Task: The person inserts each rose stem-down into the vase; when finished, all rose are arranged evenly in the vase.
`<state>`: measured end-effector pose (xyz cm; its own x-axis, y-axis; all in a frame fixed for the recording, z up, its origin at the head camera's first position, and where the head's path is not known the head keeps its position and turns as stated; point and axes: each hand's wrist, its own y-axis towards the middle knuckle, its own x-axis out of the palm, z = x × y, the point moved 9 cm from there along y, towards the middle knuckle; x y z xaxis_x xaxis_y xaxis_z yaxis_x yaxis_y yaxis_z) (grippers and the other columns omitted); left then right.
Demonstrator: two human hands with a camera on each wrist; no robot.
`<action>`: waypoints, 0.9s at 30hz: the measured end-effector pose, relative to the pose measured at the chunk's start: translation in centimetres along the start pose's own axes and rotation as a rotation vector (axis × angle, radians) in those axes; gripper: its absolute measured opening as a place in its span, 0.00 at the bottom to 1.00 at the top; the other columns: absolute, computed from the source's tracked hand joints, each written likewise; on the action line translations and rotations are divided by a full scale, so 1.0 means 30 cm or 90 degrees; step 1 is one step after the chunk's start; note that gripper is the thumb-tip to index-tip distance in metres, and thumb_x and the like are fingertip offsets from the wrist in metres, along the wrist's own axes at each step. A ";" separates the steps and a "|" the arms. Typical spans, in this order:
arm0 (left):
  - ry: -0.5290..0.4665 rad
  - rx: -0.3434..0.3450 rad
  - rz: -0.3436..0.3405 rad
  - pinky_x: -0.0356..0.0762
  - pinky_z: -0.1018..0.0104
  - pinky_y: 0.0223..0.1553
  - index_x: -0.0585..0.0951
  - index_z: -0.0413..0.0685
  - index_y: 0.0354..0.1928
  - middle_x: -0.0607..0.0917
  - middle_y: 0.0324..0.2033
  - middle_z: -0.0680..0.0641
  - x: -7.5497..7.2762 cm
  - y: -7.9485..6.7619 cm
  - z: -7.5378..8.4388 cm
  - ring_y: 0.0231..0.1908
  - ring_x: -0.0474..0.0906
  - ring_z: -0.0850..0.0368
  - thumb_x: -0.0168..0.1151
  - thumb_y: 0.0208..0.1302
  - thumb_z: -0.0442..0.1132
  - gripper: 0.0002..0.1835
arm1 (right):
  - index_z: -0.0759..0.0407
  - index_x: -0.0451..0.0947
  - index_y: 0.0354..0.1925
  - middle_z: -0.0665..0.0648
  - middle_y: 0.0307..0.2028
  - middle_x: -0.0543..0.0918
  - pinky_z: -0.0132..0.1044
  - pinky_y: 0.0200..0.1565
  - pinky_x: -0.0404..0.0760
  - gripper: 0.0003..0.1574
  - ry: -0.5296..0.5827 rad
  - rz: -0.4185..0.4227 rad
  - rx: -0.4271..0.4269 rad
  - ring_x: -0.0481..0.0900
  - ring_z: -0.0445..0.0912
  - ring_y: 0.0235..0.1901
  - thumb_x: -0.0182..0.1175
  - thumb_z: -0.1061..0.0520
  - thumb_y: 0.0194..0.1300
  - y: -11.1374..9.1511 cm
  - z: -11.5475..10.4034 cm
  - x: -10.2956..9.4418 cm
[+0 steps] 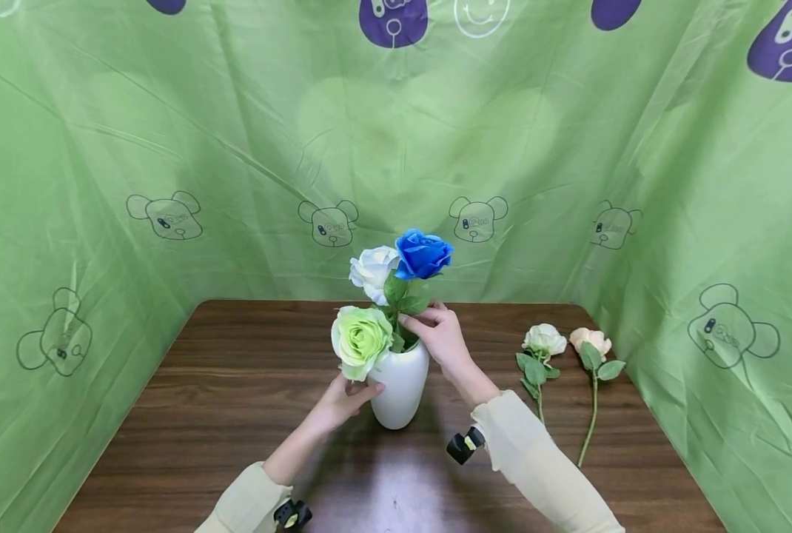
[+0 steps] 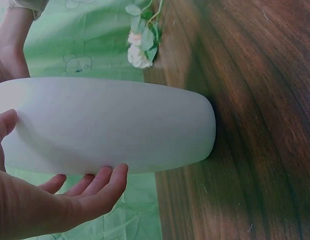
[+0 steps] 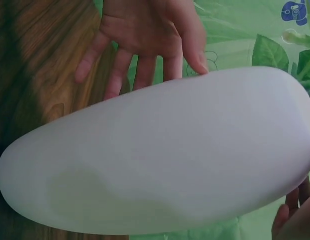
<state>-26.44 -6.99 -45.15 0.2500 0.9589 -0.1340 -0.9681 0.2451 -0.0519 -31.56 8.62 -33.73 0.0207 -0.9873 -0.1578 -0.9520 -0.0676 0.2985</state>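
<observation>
A white vase (image 1: 401, 389) stands upright on the wooden table, holding a green rose (image 1: 361, 340) and a white rose (image 1: 373, 272). Along its left side my left hand (image 1: 340, 403) holds it, thumb in front and fingers around the far side; the left wrist view shows the fingertips (image 2: 119, 175) touching the vase wall. Above the rim, my right hand (image 1: 444, 337) pinches the leafy stem of a blue rose (image 1: 424, 254). The lower stems are hidden inside the vase. In the right wrist view the vase (image 3: 160, 155) covers most of the frame.
Right of the vase, a cream rose (image 1: 545, 339) and a peach rose (image 1: 591, 342) lie on the table (image 1: 249, 370), stems toward me. A green patterned curtain (image 1: 396, 148) encloses the table at the back and both sides.
</observation>
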 end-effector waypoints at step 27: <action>-0.004 -0.004 -0.008 0.70 0.55 0.34 0.61 0.42 0.60 0.70 0.49 0.36 0.010 -0.037 0.079 0.49 0.68 0.41 0.58 0.59 0.40 0.28 | 0.62 0.83 0.33 0.55 0.38 0.75 0.44 0.42 0.68 0.13 -0.083 0.041 -0.009 0.68 0.47 0.42 0.67 0.56 0.50 -0.005 0.019 -0.014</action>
<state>-25.33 -6.65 -42.80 0.2622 0.9566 -0.1271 -0.9647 0.2565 -0.0596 -31.60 9.14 -34.25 -0.0803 -0.9628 -0.2582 -0.9455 -0.0084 0.3255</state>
